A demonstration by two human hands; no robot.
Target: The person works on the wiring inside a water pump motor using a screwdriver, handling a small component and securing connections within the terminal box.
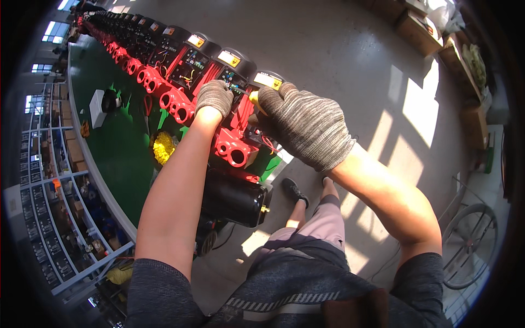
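Both of my hands wear grey knitted gloves. My right hand is closed around a screwdriver with a yellow handle, its shaft pointing left into an open black housing. My left hand is curled at that housing's front, beside the wiring and small parts inside. What its fingertips pinch, if anything, is hidden. The black housing has a white and yellow label on its top. Below my hands sits a red casting with round openings, and another red casting stands to the left.
A long row of similar red and black units runs to the far left along a green-topped bench. Yellow ties lie bunched on it. Nearer stands a black tank with a brass fitting. Shelving is at left, a wheel at right.
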